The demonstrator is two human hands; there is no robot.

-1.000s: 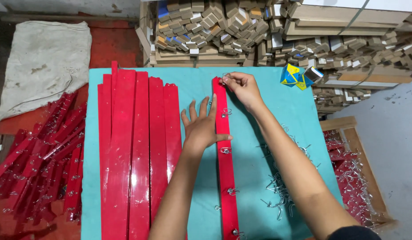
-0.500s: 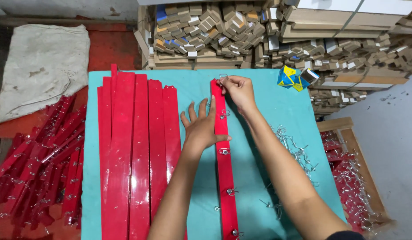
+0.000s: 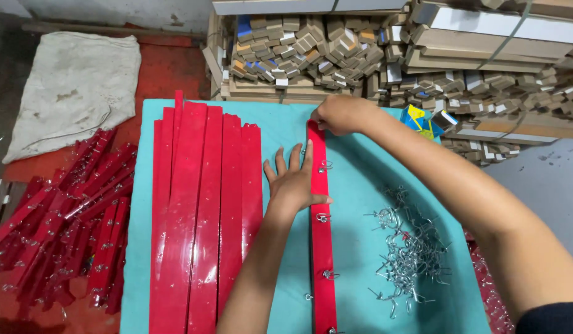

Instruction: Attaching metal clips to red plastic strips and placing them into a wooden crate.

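The teal table cover (image 3: 354, 161) fills the middle, with a stack of long red strips (image 3: 203, 210) at its nine o'clock side. Since the earlier frame the view has shifted, so everything sits lower and the cardboard pile (image 3: 311, 55) shows more. The single red strip (image 3: 320, 247) runs from twelve to six o'clock. The left hand (image 3: 294, 182) stays flat, fingers spread, pressing it. The right hand (image 3: 339, 114) remains pinched on its top end. Metal hooks (image 3: 407, 247) lie at four o'clock.
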